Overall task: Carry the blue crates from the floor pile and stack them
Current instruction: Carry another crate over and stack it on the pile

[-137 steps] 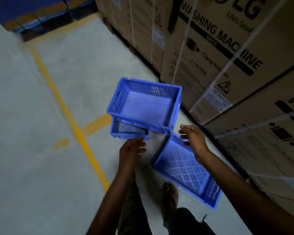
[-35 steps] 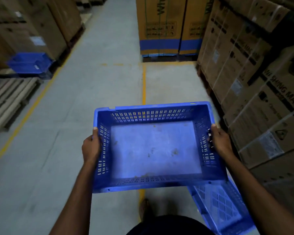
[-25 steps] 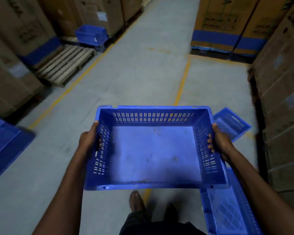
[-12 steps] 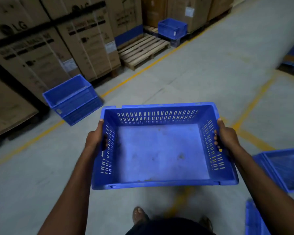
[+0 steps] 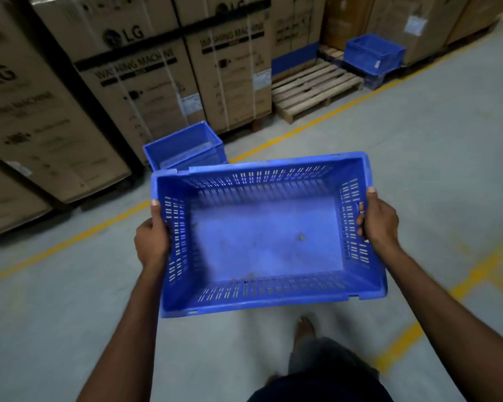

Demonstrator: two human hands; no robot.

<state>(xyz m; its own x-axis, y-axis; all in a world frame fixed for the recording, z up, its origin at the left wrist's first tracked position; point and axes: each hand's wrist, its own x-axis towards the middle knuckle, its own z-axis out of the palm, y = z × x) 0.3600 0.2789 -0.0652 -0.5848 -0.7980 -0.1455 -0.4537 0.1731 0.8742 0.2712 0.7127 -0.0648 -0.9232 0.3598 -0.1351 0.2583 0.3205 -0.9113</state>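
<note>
I carry an empty blue crate (image 5: 265, 239) level in front of me, above the grey floor. My left hand (image 5: 151, 239) grips its left short wall and my right hand (image 5: 378, 221) grips its right short wall. Just beyond the carried crate's far left corner, a low stack of blue crates (image 5: 185, 147) stands on the floor against the cardboard boxes. Another blue crate (image 5: 372, 53) sits farther off at the upper right, beside a wooden pallet.
Tall cardboard washing-machine boxes (image 5: 145, 76) line the left and far side. A bare wooden pallet (image 5: 311, 88) lies beyond them. A yellow floor line (image 5: 317, 120) runs diagonally past the stack. My foot (image 5: 304, 329) shows below the crate.
I picked the crate off the floor pile and turned left with it. The crate stack by the boxes has come closer and nearer the centre; the floor pile has left the view.
</note>
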